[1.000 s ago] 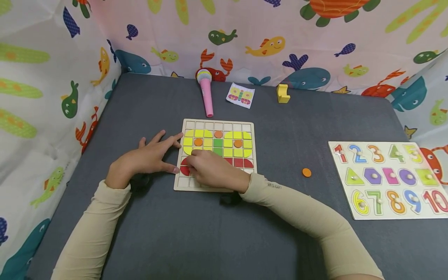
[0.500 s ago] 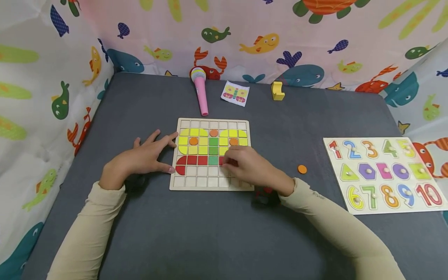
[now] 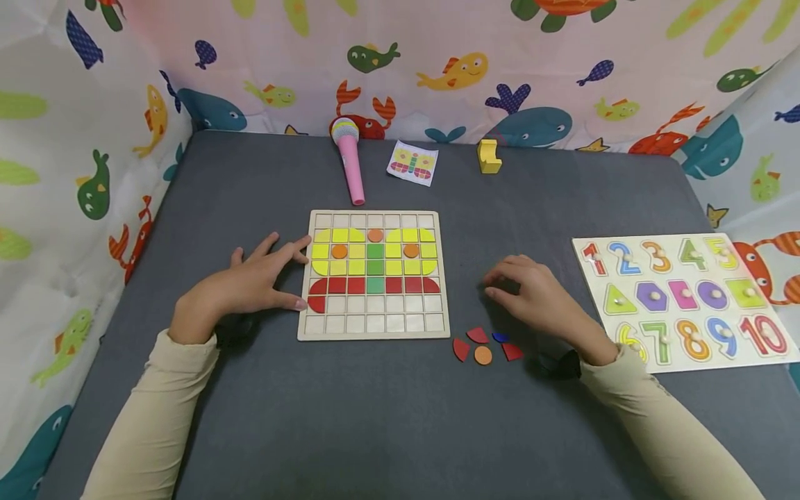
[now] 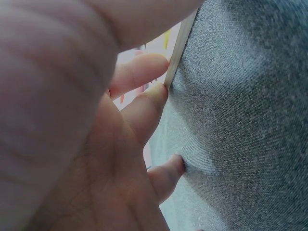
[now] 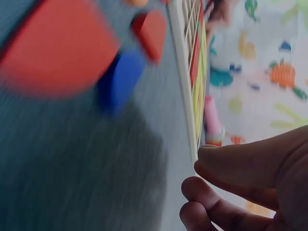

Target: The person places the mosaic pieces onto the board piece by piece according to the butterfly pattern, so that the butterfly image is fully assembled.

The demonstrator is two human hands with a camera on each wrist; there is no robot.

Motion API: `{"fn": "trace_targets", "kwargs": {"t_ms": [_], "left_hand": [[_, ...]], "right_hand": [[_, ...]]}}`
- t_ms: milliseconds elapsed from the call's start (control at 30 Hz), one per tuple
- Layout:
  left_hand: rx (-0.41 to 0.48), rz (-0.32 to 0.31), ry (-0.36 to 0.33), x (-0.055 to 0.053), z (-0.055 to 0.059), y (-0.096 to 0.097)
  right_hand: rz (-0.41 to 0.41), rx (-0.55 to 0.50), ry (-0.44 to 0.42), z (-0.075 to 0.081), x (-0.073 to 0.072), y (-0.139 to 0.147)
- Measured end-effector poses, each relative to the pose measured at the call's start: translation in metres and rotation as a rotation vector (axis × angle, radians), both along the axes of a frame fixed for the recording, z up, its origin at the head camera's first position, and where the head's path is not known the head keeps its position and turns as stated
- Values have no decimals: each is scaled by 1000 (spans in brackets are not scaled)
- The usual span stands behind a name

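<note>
In the head view, the left hand point(image 3: 240, 292) spreads its fingers and touches the left edge of a wooden grid board point(image 3: 373, 333). The left wrist view shows its fingertips right at the board's rim. Yellow, orange, green and red tiles point(image 3: 356, 285) fill part of the grid, some with rounded corners. The right hand point(image 3: 537, 295) is over the table right of the board, fingers loosely bent, thumb apart. Nothing shows between its fingertips in the right wrist view. Near it lie several red pieces point(image 3: 478, 335), a blue piece point(image 3: 501, 337) and an orange disc point(image 3: 483, 355).
A number and shape puzzle point(image 3: 675, 305) lies at the right, close beside the right wrist. Behind the board are a pink toy microphone point(image 3: 351, 167), a butterfly pattern card point(image 3: 412, 164) and a yellow block point(image 3: 489, 157). A sea-animal curtain point(image 3: 400, 90) borders the table.
The right hand has left the board and moved right over the table, uncovering the red row and the loose pieces. The orange disc farther right is now out of sight. The left hand stays put.
</note>
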State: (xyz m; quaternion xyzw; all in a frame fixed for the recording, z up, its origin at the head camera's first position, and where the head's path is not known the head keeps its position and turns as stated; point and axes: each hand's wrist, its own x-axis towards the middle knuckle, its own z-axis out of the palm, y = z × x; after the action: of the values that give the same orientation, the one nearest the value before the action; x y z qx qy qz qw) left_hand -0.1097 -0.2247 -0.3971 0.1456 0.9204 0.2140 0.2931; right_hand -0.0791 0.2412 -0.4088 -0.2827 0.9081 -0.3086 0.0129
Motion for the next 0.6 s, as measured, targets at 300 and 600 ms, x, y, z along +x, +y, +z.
{"fn": "trace_targets", "kwargs": {"t_ms": [300, 600], "left_hand": [[21, 4, 27, 0, -5, -4], [-3, -7, 12, 0, -1, -1]], "right_hand": [[-56, 42, -51, 3, 9, 49], [-84, 24, -44, -6, 12, 67]]}}
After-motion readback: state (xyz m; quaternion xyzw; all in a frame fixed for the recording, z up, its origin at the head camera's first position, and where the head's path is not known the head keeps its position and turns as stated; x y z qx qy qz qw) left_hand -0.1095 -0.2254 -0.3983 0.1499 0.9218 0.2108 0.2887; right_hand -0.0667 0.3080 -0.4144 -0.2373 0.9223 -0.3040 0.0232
